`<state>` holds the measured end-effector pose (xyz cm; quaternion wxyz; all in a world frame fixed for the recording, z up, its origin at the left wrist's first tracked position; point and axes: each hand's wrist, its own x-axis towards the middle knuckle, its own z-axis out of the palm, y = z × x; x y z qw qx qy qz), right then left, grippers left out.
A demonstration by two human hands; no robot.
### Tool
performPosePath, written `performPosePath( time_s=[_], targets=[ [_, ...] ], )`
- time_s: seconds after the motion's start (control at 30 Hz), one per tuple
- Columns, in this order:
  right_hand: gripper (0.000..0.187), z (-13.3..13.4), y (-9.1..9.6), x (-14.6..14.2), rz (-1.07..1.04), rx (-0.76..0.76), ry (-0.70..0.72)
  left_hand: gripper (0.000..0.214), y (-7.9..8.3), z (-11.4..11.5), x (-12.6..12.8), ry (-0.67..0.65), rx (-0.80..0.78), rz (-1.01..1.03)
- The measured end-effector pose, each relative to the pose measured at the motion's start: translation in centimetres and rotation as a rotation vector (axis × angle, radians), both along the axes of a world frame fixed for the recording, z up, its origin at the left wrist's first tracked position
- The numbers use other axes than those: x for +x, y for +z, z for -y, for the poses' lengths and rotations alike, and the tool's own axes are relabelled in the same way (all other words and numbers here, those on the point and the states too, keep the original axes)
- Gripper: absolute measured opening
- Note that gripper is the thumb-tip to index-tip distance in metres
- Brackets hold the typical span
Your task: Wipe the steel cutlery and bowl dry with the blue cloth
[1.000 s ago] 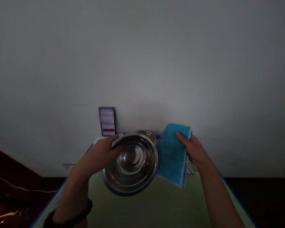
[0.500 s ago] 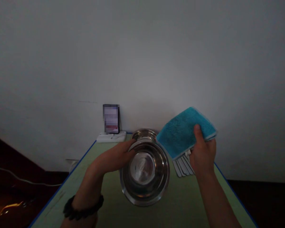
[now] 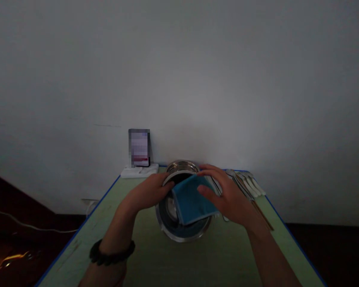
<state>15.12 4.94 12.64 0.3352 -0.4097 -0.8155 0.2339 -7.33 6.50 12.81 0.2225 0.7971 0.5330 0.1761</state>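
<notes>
My left hand (image 3: 151,192) grips the rim of a shiny stainless steel bowl (image 3: 185,238), its thumb inside and its fingers hidden behind. The bowl is tilted so that its inside faces me. A folded blue cloth (image 3: 194,201) hangs over the right part of the bowl's opening. My right hand (image 3: 224,195) has its thumb on the cloth's front and its other fingers reaching past the upper edge; part of that grip is hidden. Behind the tilted bowl, a second steel bowl (image 3: 182,164) shows its upper part.
Several spoons (image 3: 253,184) and a pair of brown chopsticks (image 3: 265,217) lie on the right of the green table (image 3: 179,267). At the back left, a phone (image 3: 139,147) leans upright on a white stand (image 3: 140,171). A wall (image 3: 179,79) rises behind the table.
The blue cloth has moved left and down, from beside the bowl to its opening, along with my right hand. The spoons and chopsticks are now uncovered. My left hand keeps the bowl's rim.
</notes>
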Motion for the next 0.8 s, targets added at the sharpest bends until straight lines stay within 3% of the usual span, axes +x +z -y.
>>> performPosePath(
  time_s=[0.07, 0.17, 0.27, 0.4, 0.5, 0.63, 0.7, 0.8],
  targets=[
    [0.050, -0.4, -1.4, -0.6, 0.058, 0.040, -0.142, 0.033, 0.0, 0.0, 0.1, -0.008, 0.007, -0.005],
    [0.065, -0.7, -3.1, -1.5, 0.199, -0.003, -0.234, 0.033, 0.2, 0.2, 0.4, 0.001, 0.062, -0.003],
    [0.059, -1.2, -3.8, -2.2, 0.231, 0.021, -0.352, 0.034, 0.5, 0.6, 0.9, 0.015, 0.144, -0.016],
    [0.040, -2.2, -3.9, -1.9, 0.231, 0.164, -0.450, 0.034, 0.7, 1.2, 1.5, 0.051, 0.203, -0.032],
    [0.043, -2.7, -3.6, -1.1, 0.208, 0.211, -0.547, 0.032, 0.8, 1.3, 1.8, 0.098, 0.234, 0.017],
    [0.054, -2.8, -2.7, 0.1, 0.047, 0.062, -0.631, 0.034, 0.6, 1.0, 1.9, 0.174, 0.241, 0.169],
    [0.049, -2.7, -2.2, 0.3, 0.006, -0.011, -0.622, 0.035, 0.5, 0.9, 2.1, 0.245, 0.257, 0.239],
    [0.043, -2.4, -2.1, -0.1, -0.008, 0.007, -0.582, 0.035, 0.2, 0.8, 2.7, 0.348, 0.316, 0.328]
  ],
)
